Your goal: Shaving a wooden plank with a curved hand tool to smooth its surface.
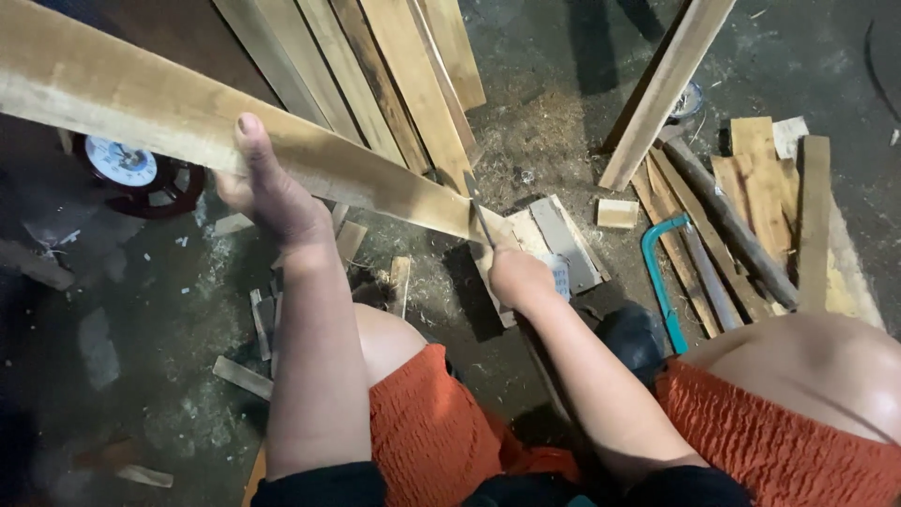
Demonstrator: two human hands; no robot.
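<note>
A long pale wooden plank [188, 117] runs from the upper left of the frame down toward the centre, tilted so its lower end sits over a small stack of flat offcuts [554, 239] on the floor [141, 357]. The left hand [267, 188] wraps the plank from below near its middle, thumb pressed flat on the top face, a closed grip on the wood. The right hand [519, 278], just below the plank's lower end, is a closed grip around the handle of a narrow blade [479, 208]; the blade stands nearly upright and meets the plank's lower edge. What kind of tool it is cannot be told, since the hand hides the handle.

Both forearms reach up from the bottom of the frame, over knees in orange cloth. Right of centre lies a teal-framed hacksaw [662, 282] on the floor, beside a grey pipe [732, 225] and a pile of short boards [770, 188]. Several planks [394, 75] lean at the top centre, and 1 more plank [662, 89] leans at the upper right. A round dial in a dark red frame [131, 169] lies at the left under the plank. Sawdust and wood scraps litter the floor.
</note>
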